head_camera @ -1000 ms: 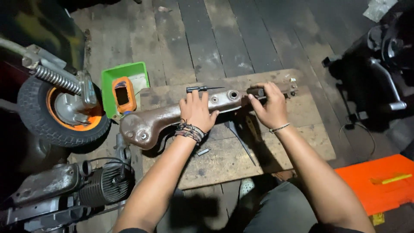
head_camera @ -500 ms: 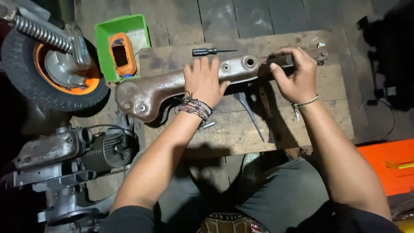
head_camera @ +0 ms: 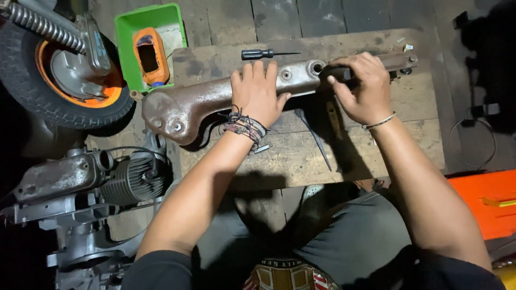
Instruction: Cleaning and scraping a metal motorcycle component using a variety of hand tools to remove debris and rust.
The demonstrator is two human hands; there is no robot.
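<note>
Two hands on one part: long rusty brown-grey metal casing (head_camera: 215, 102) lies across the worn wooden bench top (head_camera: 301, 156), long axis left-right, fat rounded end to the person's left, thin end right. Left hand (head_camera: 258, 94) open, palm flat, pressing mid-body. Right hand (head_camera: 359, 86) curled closed around the narrow right end, so it's nearer that tip. Black-handled screwdriver (head_camera: 266, 53) lies just beyond the casing, parallel, nearest the left fingertips. Green plastic tray (head_camera: 126, 32) sits off the bench's far-left corner.
</note>
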